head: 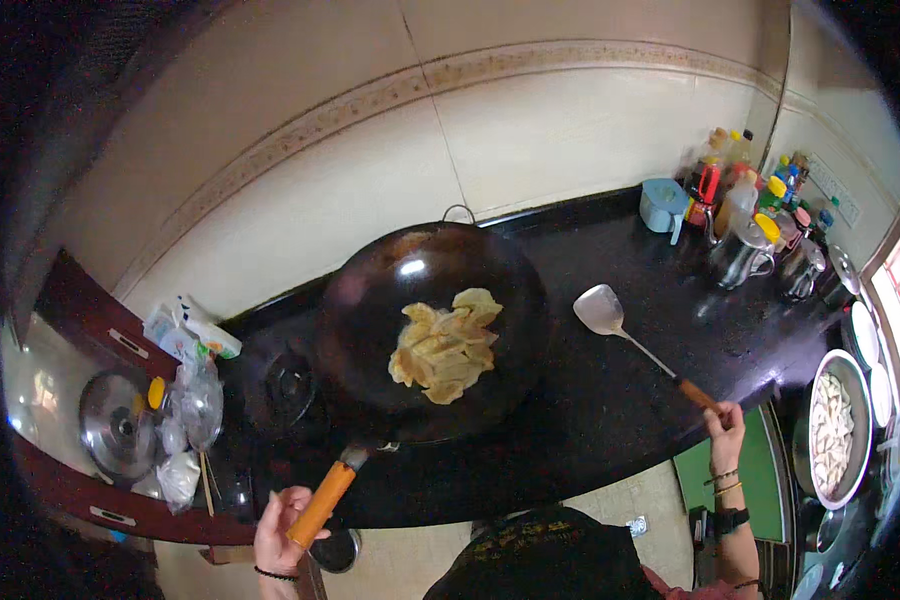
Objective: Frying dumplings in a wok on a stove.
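Observation:
A dark wok (450, 255) sits on the black countertop, its wooden handle (319, 502) pointing towards me at the lower left. My left hand (283, 529) is at this handle, fingers curled beneath it and thumb out to the side. Pale yellow-brown, flat food pieces (446, 345), likely fried dumplings or eggs, lie heaped in the wok. To the right of the wok, my right hand (726, 427) holds a metal wok spatula (601, 309) by the end of its wooden grip. The spatula's blade is over the counter, apart from the wok and carrying no food.
A pot (866, 450) of pale dumpling-like pieces stands at far right. A blue lidded pitcher (663, 206), sauce bottles (735, 199) and steel jugs (742, 255) crowd the back right corner. Plastic bags (199, 405) and a glass lid (118, 424) lie left. A tiled wall (570, 142) rises behind.

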